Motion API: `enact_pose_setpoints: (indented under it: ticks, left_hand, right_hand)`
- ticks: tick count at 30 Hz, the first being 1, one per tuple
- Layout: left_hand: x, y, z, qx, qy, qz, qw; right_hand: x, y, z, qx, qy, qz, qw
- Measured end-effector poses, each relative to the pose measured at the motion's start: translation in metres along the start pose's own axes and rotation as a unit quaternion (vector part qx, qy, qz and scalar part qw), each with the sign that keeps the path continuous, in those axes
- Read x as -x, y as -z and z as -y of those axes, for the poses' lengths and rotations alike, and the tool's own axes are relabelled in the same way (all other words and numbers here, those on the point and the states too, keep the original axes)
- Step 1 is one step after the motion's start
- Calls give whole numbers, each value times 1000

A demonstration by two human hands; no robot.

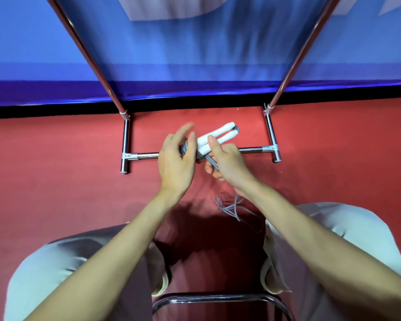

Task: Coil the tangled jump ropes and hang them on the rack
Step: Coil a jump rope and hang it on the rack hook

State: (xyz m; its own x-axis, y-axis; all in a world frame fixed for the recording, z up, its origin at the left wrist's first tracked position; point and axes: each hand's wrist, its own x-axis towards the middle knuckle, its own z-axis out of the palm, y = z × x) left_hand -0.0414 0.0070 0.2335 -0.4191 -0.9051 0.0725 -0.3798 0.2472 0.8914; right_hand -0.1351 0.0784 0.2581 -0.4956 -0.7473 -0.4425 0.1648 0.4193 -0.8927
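Right hand point(227, 161) grips the white jump rope handles point(214, 139) (grey cord point(229, 207) trailing to the floor); left hand point(175, 158) fingers released, touching the coil beside the rack point(270, 149).

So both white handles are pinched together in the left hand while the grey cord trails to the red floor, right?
Not quite: the head view shows the white handles held in the right hand, not the left hand. The grey cord does trail down to the red floor.
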Motion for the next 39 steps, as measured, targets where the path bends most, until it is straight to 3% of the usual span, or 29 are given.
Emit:
enact_pose_setpoints:
  ticks: [4,8,16,21,26,30,33,36,39]
  left_hand:
    - [-5,4,1,94,24,101,990]
    - [-7,9,-1,93,10,180,979]
    - [-1,7,-9,15,-46,105,993]
    - [-1,7,-7,12,-55,80,995]
    - [-3,11,-9,10,-67,101,993]
    - [0,12,-3,-54,-85,108,989]
    - [-1,13,3,-90,-101,117,984]
    - [1,14,8,-124,-154,156,968]
    - [5,10,11,-214,-269,164,924]
  right_hand:
    - [-4,6,3,34,28,-14,999]
    - [-7,17,11,41,25,1,999]
    - [-11,22,5,257,71,-27,963]
    - [-13,18,5,203,84,-10,976]
    - [-12,21,9,125,37,36,991]
    - [-12,21,7,243,10,10,970]
    - [-12,18,6,210,-20,24,977]
    - [-6,19,14,144,-69,39,986]
    - [-3,28,24,46,-131,61,988]
